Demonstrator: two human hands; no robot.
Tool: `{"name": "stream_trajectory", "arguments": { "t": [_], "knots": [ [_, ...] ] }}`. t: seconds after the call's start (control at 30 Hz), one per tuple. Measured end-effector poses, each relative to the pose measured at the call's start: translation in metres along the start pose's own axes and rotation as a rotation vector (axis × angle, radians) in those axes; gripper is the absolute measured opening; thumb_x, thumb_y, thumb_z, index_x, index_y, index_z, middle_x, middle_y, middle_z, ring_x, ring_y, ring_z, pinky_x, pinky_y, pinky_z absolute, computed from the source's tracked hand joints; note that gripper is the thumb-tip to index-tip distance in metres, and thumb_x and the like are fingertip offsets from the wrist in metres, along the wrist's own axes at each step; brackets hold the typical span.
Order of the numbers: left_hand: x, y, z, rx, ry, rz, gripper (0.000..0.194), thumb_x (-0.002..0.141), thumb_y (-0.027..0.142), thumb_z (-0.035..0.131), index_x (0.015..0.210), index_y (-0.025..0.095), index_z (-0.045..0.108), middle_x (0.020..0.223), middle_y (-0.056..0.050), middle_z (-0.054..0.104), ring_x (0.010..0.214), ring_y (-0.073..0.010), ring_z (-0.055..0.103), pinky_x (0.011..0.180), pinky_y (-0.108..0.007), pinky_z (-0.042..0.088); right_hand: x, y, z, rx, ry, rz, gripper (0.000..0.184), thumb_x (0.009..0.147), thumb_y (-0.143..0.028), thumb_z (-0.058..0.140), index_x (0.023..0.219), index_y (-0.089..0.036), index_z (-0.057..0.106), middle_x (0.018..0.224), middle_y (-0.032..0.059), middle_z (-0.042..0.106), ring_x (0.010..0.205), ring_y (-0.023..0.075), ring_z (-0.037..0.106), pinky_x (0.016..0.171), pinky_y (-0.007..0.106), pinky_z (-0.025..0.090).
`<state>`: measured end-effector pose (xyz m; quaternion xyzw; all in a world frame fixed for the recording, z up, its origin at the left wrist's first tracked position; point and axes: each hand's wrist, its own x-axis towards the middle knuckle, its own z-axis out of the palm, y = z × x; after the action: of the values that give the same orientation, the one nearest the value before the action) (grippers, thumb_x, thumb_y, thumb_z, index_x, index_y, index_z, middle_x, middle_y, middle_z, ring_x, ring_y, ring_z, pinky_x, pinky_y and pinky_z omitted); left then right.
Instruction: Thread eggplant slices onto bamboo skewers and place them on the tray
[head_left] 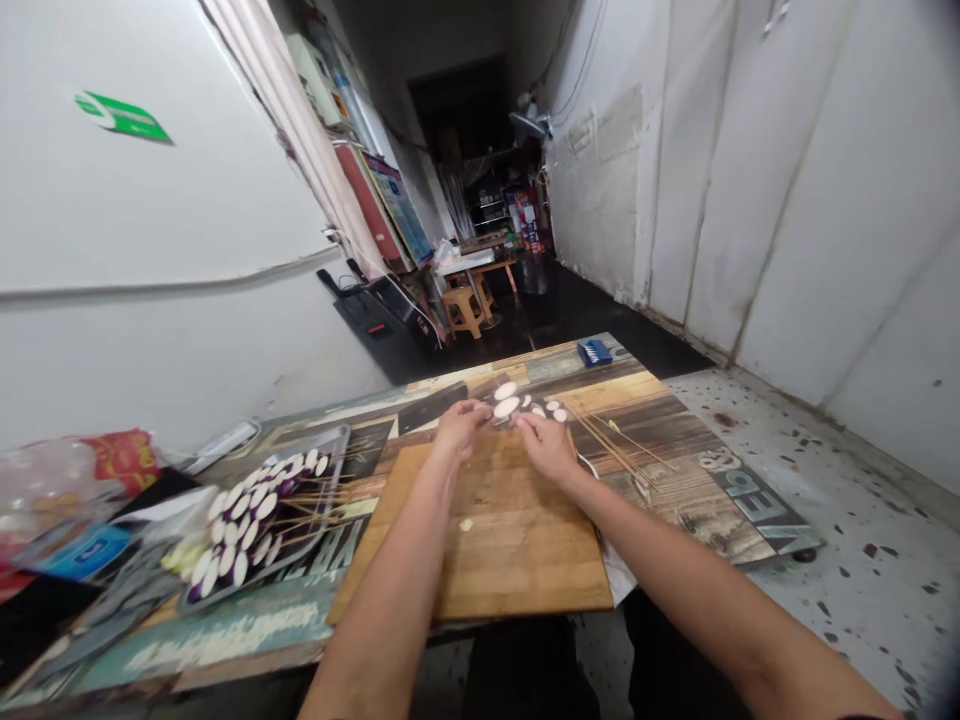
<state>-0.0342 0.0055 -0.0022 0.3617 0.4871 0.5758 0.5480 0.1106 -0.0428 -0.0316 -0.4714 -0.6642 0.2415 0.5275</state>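
Note:
Above the far edge of the wooden cutting board [525,560], my two hands are close together with fingers pinched. Pale oval eggplant slices [506,408] with dark purple skin show between them. My left hand [459,428] pinches at the left end of a slice. My right hand [546,446] is closed at the lower right of it; what lies in its fingertips is too small to make out. More eggplant slices [556,411] lie just beyond my right hand. Bare wooden skewers [619,450] lie on the table to its right.
On the left, a metal tray [339,470] holds skewered eggplant slices [247,515]. Plastic bags [75,490] and a grey cloth [112,605] lie beside it. A small blue box [595,352] sits near the far edge of the patterned table [705,500]. Farther off is a stool [463,311].

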Motion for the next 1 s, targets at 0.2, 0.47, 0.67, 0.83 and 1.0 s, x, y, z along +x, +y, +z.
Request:
{"name": "stream_trajectory", "arguments": {
  "t": [0.2,0.47,0.67,0.83,1.0],
  "knots": [
    [-0.007,-0.009,-0.048,-0.058,0.214,0.07,0.02,0.06,0.009,0.07,0.076,0.012,0.058,0.064,0.001,0.06,0.051,-0.0046,0.053,0.058,-0.018,0.046,-0.017,-0.006,0.015,0.001,-0.222,-0.097,0.028,0.084,-0.024,0.039,0.086,-0.016,0.065,0.078,0.0052,0.067,0.072,0.0159,0.06,0.067,0.023,0.043],
    [0.005,-0.014,-0.053,-0.36,0.151,-0.083,0.007,0.069,0.003,0.062,0.074,0.008,0.061,0.078,-0.009,0.066,0.067,-0.0122,0.062,0.07,-0.025,0.052,-0.02,-0.004,0.018,-0.074,-0.356,-0.055,0.026,0.083,-0.017,0.041,0.087,-0.018,0.067,0.09,0.0049,0.069,0.082,0.0171,0.063,0.077,0.027,0.046],
    [0.003,-0.009,-0.057,-0.354,0.139,-0.218,0.009,0.076,0.016,0.06,0.083,0.012,0.063,0.08,-0.009,0.067,0.071,-0.0136,0.063,0.078,-0.032,0.05,-0.021,-0.003,0.019,-0.095,-0.4,-0.074,0.027,0.083,-0.016,0.041,0.089,-0.019,0.068,0.091,0.0038,0.069,0.084,0.0179,0.063,0.079,0.028,0.045],
    [0.002,-0.007,-0.054,-0.353,0.148,-0.225,0.008,0.076,0.015,0.06,0.082,0.012,0.063,0.086,-0.01,0.067,0.076,-0.0146,0.064,0.081,-0.032,0.049,-0.02,-0.004,0.018,-0.102,-0.403,-0.078,0.027,0.083,-0.016,0.041,0.083,-0.019,0.068,0.081,0.0036,0.069,0.081,0.0176,0.063,0.078,0.027,0.045],
    [0.001,-0.006,-0.05,-0.361,0.151,-0.22,0.006,0.075,0.013,0.06,0.08,0.012,0.063,0.082,-0.009,0.067,0.077,-0.0155,0.064,0.08,-0.03,0.049,-0.02,-0.005,0.018,-0.111,-0.398,-0.082,0.026,0.082,-0.016,0.041,0.078,-0.017,0.067,0.075,0.0042,0.068,0.081,0.0177,0.062,0.078,0.026,0.044]
  ]
}}
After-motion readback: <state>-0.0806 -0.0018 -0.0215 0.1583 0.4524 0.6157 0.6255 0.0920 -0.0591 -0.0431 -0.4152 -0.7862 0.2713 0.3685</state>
